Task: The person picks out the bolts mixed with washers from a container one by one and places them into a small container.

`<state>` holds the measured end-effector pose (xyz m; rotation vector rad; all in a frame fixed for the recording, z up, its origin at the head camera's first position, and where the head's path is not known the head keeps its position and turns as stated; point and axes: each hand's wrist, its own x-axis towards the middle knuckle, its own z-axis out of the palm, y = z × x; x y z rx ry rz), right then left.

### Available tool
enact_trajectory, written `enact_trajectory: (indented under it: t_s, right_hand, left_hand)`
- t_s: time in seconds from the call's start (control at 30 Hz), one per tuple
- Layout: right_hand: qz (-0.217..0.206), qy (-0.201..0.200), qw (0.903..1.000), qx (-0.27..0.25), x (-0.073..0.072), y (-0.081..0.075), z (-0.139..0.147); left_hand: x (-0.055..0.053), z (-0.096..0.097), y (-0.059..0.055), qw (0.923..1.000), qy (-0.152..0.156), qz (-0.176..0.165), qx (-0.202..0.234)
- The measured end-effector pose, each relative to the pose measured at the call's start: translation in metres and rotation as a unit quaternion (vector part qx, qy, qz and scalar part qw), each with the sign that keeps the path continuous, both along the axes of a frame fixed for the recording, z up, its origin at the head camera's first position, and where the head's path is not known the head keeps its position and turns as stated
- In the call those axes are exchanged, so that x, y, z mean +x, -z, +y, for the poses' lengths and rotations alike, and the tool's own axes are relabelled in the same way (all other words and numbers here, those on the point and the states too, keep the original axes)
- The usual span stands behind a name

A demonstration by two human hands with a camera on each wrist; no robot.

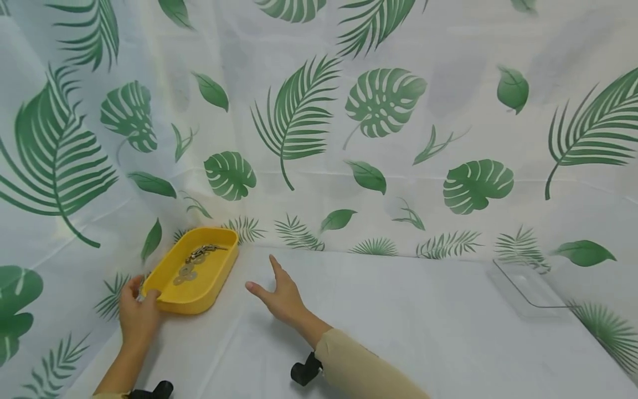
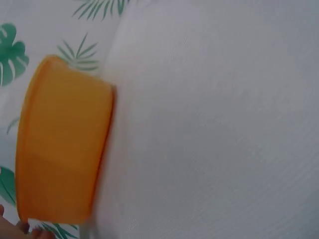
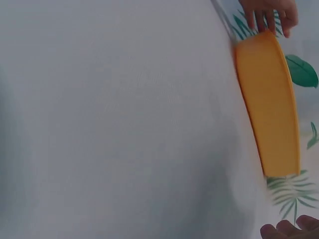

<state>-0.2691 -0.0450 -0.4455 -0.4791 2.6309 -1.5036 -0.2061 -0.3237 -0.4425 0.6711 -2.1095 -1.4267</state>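
A yellow plastic tray (image 1: 196, 302) with rounded corners stands at the left of the white table, by the leaf-print curtain. Flat round washers (image 1: 185, 274) and a small heap of metal screws or bolts (image 1: 201, 252) lie in it. My left hand (image 1: 138, 316) holds the tray's near left corner, the thumb at the rim and the fingers outside. My right hand (image 1: 284, 293) is held apart from the tray, to its right, thumb and forefinger spread with nothing between them. In the right wrist view only the tray's outer side (image 3: 269, 104) shows, with left-hand fingers at its end.
A clear shallow plastic container (image 1: 530, 291) sits at the table's right edge. White curtain with green leaves (image 1: 386, 102) rises behind and to the left of the white tabletop (image 1: 399, 327). Black wrist mounts (image 1: 306, 370) are worn at both wrists.
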Motion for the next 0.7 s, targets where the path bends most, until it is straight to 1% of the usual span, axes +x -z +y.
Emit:
enact_trajectory:
  t_s: [0.1, 0.2, 0.3, 0.43, 0.5, 0.63, 0.7]
  right_hand:
    - [-0.008, -0.003, 1.0000, 0.002, -0.004, 0.001, -0.018]
    - [-0.015, -0.007, 0.9998, 0.006, -0.010, 0.004, -0.034]
    - [-0.025, -0.015, 0.9996, 0.003, -0.011, 0.007, -0.048]
    - [-0.041, -0.032, 0.9986, 0.001, -0.013, 0.009, -0.065]
    - [-0.051, -0.041, 0.9978, 0.004, -0.013, 0.009, -0.073]
    - [-0.068, -0.058, 0.9960, 0.003, -0.011, 0.008, -0.086]
    - [-0.074, -0.064, 0.9952, -0.006, -0.009, 0.008, -0.091]
  left_hand:
    - [-0.004, -0.009, 0.004, 0.9993, 0.030, -0.017, 0.016]
    - [-0.007, -0.017, 0.010, 0.9977, 0.059, -0.032, 0.009]
    - [-0.008, -0.025, 0.020, 0.9960, 0.072, -0.054, 0.001]
    - [-0.012, -0.033, 0.028, 0.9941, 0.085, -0.068, -0.002]
    - [-0.014, -0.036, 0.029, 0.9931, 0.091, -0.074, 0.002]
    - [-0.016, -0.039, 0.027, 0.9901, 0.109, -0.089, -0.010]
    - [-0.017, -0.039, 0.026, 0.9874, 0.124, -0.097, -0.017]
